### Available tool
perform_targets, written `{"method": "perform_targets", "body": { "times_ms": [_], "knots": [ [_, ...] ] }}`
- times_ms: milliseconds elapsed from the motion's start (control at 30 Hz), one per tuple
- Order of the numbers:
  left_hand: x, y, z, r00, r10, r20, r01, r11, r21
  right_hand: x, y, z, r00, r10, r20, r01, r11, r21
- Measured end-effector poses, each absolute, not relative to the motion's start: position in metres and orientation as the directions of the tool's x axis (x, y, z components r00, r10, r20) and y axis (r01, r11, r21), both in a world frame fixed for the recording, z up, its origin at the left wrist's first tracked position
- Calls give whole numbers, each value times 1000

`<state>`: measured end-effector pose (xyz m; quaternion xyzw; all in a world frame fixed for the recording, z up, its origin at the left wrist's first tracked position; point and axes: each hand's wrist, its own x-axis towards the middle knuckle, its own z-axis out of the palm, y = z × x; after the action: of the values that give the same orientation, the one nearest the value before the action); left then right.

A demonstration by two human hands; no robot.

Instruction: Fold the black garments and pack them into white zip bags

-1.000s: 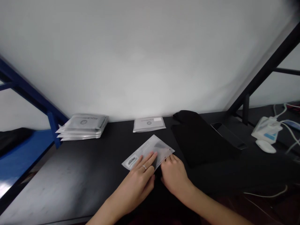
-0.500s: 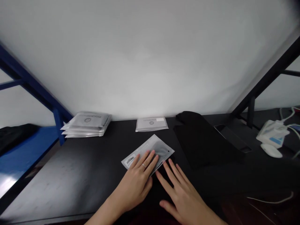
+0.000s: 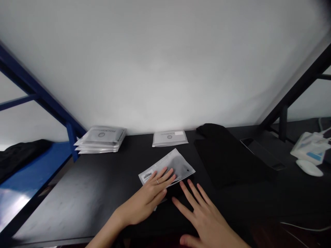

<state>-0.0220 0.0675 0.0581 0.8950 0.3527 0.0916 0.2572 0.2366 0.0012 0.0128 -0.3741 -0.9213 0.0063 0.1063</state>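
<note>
A frosted zip bag with a barcode label at its left end lies slanted on the black table. My left hand, with a ring on one finger, rests flat across its near edge, fingers stretched out. Dark cloth shows under or just in front of the bag's near side; my hands partly hide it. My right hand is spread beside the bag's near right edge, its fingertips over the dark cloth. Whether they press on it I cannot tell.
A stack of several filled frosted bags stands at the back left. One more flat bag lies by the wall. To the right are folded black cloth, a phone, a white mouse and a white adapter with cables.
The view has shifted slightly. My left hand has turned and slid a little toward the bag's near edge, and a gap with dark cloth now shows between my hands.
</note>
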Motion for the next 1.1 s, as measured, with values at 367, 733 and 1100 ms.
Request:
{"method": "perform_targets", "body": {
  "times_ms": [367,733,1100],
  "knots": [
    [3,65,60,818,575,5,539,-771,340,216,30,23,-650,759,-33,705,587,-398],
    [-9,83,55,732,671,117,652,-740,167,228,22,33,-702,710,52,657,674,-337],
    [-9,98,24,706,686,179,674,-727,129,224,13,25,-654,619,434,640,759,-119]
  ]
}}
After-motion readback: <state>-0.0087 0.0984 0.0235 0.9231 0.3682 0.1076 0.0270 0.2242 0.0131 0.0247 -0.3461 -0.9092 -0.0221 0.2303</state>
